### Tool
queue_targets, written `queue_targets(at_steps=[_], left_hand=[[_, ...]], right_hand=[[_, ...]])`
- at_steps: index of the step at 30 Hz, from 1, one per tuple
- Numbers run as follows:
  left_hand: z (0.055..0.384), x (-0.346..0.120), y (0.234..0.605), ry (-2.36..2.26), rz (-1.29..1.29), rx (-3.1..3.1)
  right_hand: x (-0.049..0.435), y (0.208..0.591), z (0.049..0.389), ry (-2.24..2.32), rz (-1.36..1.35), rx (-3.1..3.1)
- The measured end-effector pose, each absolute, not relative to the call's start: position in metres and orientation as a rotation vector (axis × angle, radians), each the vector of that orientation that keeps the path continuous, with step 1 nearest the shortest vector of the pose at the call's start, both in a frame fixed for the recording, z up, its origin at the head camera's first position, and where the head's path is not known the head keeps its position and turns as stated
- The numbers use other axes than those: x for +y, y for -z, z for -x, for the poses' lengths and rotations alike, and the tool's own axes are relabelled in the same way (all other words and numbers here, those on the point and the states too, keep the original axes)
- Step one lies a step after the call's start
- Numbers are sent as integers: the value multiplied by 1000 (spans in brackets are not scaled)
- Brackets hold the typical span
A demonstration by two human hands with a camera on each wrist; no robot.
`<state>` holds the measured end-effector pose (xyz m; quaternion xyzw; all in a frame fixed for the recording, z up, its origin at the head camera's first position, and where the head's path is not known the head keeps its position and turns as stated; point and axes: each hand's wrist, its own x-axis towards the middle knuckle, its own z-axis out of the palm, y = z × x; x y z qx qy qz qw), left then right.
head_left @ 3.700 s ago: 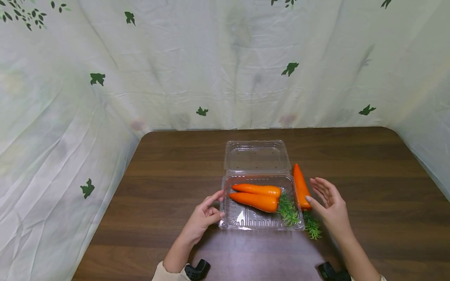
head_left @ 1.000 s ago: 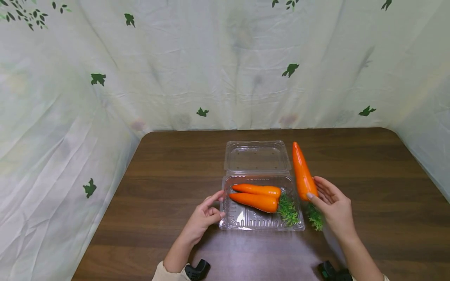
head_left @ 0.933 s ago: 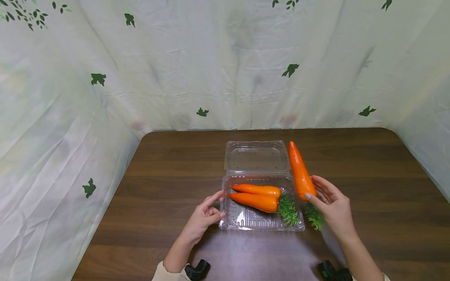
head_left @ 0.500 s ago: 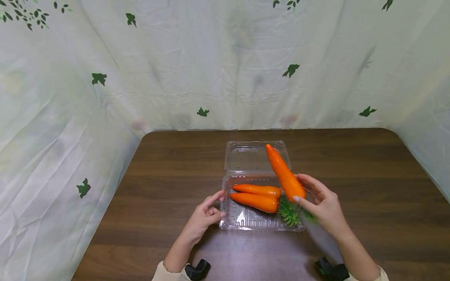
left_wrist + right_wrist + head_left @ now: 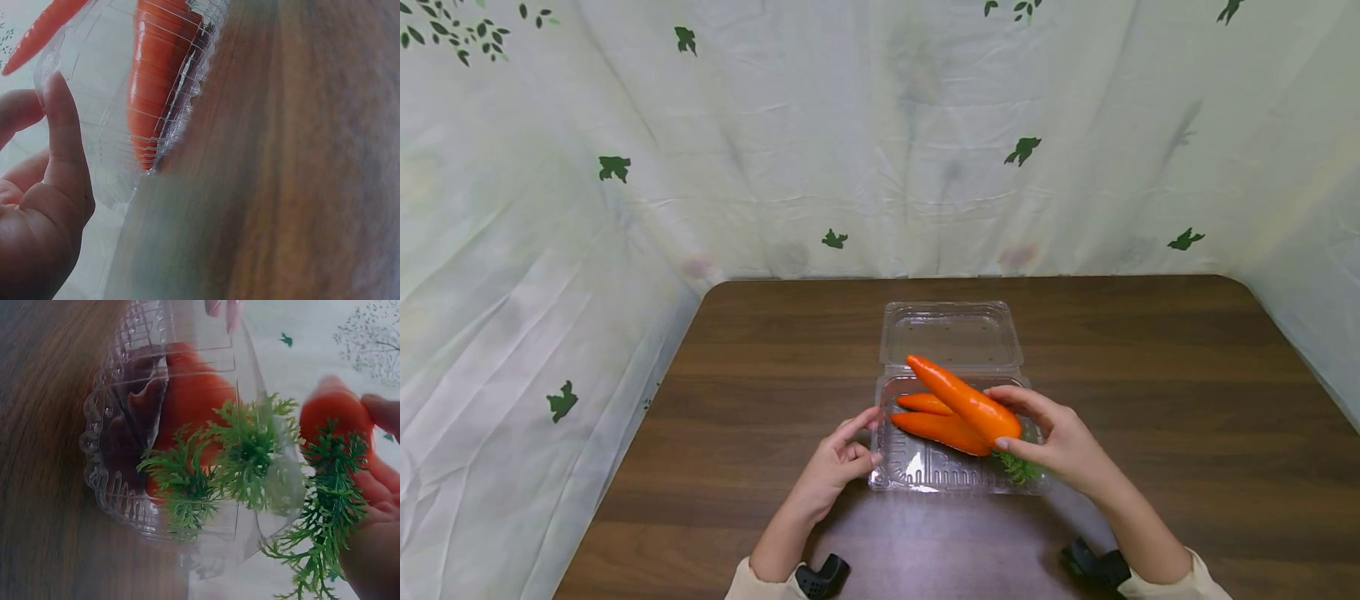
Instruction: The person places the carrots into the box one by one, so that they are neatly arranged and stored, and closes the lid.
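Observation:
Between the thumb and fingers of my right hand point(image 5: 1062, 435) is a glossy orange carrot point(image 5: 964, 398), gripped near its thick end. It is tilted, tip toward the far left, over the container. Its green leafy top point(image 5: 331, 487) shows in the right wrist view. Two more carrots point(image 5: 936, 429) lie side by side in the clear plastic container point(image 5: 917, 483); the held one partly covers them. Their leafy tops point(image 5: 247, 450) sit at the container's right end. My left hand point(image 5: 827, 471) touches the container's left rim with index finger and thumb, its other fingers bent.
The container's hinged clear lid point(image 5: 951, 333) lies folded back on the far side. Everything stands on a brown wooden table point(image 5: 760, 358). Pale cloth point(image 5: 880, 167) with green leaf prints hangs behind and at the sides. A black device point(image 5: 823, 575) sits at each wrist.
My right hand has taken hold of the carrot lying right of the container, lifted it and carried it left over the other two. My left hand stays at the left rim.

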<state>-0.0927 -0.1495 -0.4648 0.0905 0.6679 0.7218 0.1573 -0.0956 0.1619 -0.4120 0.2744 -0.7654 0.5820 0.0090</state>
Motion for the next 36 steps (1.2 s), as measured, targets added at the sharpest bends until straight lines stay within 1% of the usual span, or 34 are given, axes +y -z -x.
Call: queue_targets(at_steps=[14, 20, 28, 36], left_hand=[[94, -150, 467, -2052, -286, 1932], [94, -149, 465, -2050, -275, 1924], [94, -149, 465, -2045, -276, 1914], [93, -150, 465, -2057, -261, 1900]], right_hand=[[162, 421, 107, -1625, -1071, -2627], [161, 426, 113, -1687, -1102, -2715], [158, 434, 117, -1710, -1219, -2699], [156, 433, 118, -1734, -1194, -2785]])
